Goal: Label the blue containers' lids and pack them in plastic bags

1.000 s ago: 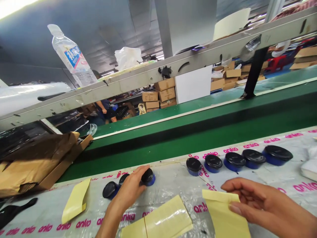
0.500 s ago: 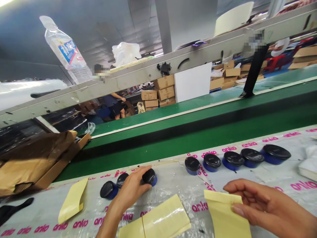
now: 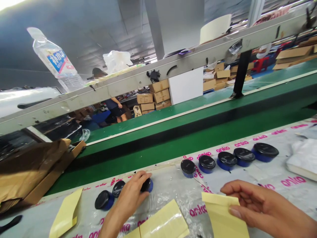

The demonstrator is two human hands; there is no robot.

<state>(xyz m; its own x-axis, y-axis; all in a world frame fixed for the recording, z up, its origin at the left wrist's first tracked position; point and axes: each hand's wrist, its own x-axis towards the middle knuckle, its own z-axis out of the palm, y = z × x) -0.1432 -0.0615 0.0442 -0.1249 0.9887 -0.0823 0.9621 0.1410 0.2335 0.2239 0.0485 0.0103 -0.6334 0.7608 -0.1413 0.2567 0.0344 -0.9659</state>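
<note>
My left hand (image 3: 131, 195) curls around a small round jar (image 3: 149, 185) with a black lid and blue side, its fingers closed on it and covering part of the lid. To the left of that hand stand two similar jars, one black-lidded jar (image 3: 103, 200) and another jar (image 3: 118, 189) close behind it. My right hand (image 3: 257, 205) pinches the upper right edge of a yellow backing sheet (image 3: 224, 215), the thumb lying over its front. Between my hands lies a second yellow sheet (image 3: 160, 223). Another, curled yellow sheet (image 3: 65, 213) rests on the left.
Several like jars (image 3: 226, 161) form a row on the right, on a plastic-covered bench (image 3: 170, 185). A white stack (image 3: 304, 157) sits far right. Beyond runs a green conveyor (image 3: 158, 138) beneath a metal rail (image 3: 128, 77) bearing a bottle (image 3: 56, 64). A cardboard box (image 3: 49, 178) stands left.
The view has shifted slightly, turning to the right. My left hand stays at the same jar, its fingers now covering more of the lid. My right hand keeps hold of the yellow sheet.
</note>
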